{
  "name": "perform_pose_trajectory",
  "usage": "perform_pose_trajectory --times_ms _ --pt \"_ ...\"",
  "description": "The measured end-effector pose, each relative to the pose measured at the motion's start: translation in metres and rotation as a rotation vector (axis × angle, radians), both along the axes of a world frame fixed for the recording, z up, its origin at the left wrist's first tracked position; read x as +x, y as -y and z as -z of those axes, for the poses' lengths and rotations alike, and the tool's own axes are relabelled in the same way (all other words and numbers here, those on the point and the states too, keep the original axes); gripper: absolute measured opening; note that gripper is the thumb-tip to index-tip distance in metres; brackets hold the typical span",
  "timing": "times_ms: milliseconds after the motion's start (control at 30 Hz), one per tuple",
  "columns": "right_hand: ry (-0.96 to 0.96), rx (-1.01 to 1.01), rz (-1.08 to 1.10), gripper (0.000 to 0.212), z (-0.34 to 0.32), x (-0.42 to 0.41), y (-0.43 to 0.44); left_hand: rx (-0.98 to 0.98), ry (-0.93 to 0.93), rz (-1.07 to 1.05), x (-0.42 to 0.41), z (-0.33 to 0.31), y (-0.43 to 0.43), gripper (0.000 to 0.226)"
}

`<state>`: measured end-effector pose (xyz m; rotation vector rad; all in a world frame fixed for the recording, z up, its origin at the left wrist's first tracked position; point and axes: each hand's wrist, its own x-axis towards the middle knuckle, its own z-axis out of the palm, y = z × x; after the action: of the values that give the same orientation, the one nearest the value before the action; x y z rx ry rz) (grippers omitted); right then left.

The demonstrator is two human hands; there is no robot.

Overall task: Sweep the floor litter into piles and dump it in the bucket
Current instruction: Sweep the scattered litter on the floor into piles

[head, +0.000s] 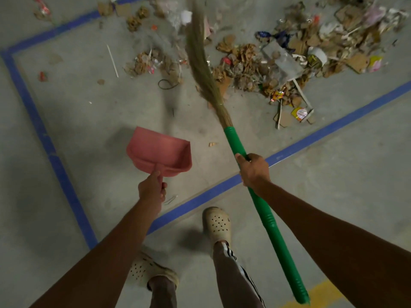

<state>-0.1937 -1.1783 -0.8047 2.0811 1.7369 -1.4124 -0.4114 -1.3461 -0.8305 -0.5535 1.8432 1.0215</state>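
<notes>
Head view: a grey concrete floor (pixel 89 121) is seen from above, crossed by blue tape lines (pixel 33 112) that meet in a corner near the left edge, with one diagonal running off toward the right edge. Litter (pixel 255 70) of torn cardboard, crumpled brown paper, bright wrappers and a clear plastic sheet is heaped toward the floor's top right and is cut off by the top edge; many single pieces cannot be made out.

A broom (pixel 235 141) is held with its long axis running from the bottom right up to the top middle. Its smooth green plastic handle lies nearer the person. The straw-coloured bristles (pixel 200 63) point away, curve past the left side of the litter, and are blurred and cut off at the top edge. Whether they touch the floor cannot be told.

A pink plastic dustpan (pixel 160 150), scoop-shaped, is held left of the broom with its mouth turned away from the person.

The left hand (pixel 152 190) is curled round the dustpan's short handle, and the right hand (pixel 253 170) is wrapped round the green handle's upper part. Two cream perforated clogs (pixel 216 223) are seen near the bottom edge, one partly hidden by the left forearm.
</notes>
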Motion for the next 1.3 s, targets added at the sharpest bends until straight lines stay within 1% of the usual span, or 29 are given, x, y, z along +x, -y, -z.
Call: perform_pose_trajectory --times_ms 67,200,267,367,433,567,633,733,833,933,1000,1100,1200,1300 --pt "0.014 0.004 -0.03 0.039 0.0 0.003 0.01 -0.003 0.005 0.013 0.002 -0.001 0.002 0.026" --pt "0.004 -0.017 -0.006 0.035 0.001 0.007 0.033 0.006 -0.006 0.037 0.005 -0.007 0.009 0.029" --pt "-0.012 -0.023 0.026 0.034 0.0 0.008 0.043 0.023 -0.023 0.056 0.007 -0.011 0.012 0.033" --pt "-0.09 -0.06 0.114 0.029 -0.006 0.007 0.055 0.057 -0.061 0.094 0.007 -0.018 0.014 0.036" --pt "-0.11 -0.055 0.13 0.025 -0.011 0.007 0.061 0.057 -0.077 0.117 0.006 -0.022 0.014 0.036" --pt "-0.168 -0.135 0.193 0.031 -0.021 0.012 0.059 0.119 -0.094 0.176 -0.005 -0.022 0.008 0.044" --pt "-0.193 -0.125 0.18 0.032 -0.016 0.015 0.052 0.154 -0.117 0.216 -0.012 -0.012 0.002 0.043" --pt "-0.207 -0.054 0.132 0.036 0.014 0.02 0.034 0.178 -0.21 0.282 -0.025 0.022 -0.013 0.047" --pt "-0.212 -0.006 0.041 0.037 0.064 0.028 0.011 0.233 -0.372 0.366 -0.036 0.073 -0.033 0.058" --pt "-0.205 0.043 -0.043 0.037 0.117 0.044 -0.013 0.363 -0.461 0.361 -0.041 0.128 -0.057 0.052" --pt "-0.189 0.06 -0.095 0.037 0.149 0.057 -0.029 0.397 -0.522 0.352 -0.044 0.161 -0.073 0.044" --pt "-0.168 0.073 -0.161 0.036 0.19 0.076 -0.053 0.454 -0.574 0.397 -0.05 0.204 -0.092 0.033" --pt "-0.139 0.102 -0.213 0.036 0.22 0.09 -0.069 0.506 -0.61 0.436 -0.059 0.239 -0.098 0.033" --pt "-0.136 0.117 -0.215 0.04 0.235 0.102 -0.073 0.523 -0.616 0.474 -0.063 0.251 -0.099 0.037"
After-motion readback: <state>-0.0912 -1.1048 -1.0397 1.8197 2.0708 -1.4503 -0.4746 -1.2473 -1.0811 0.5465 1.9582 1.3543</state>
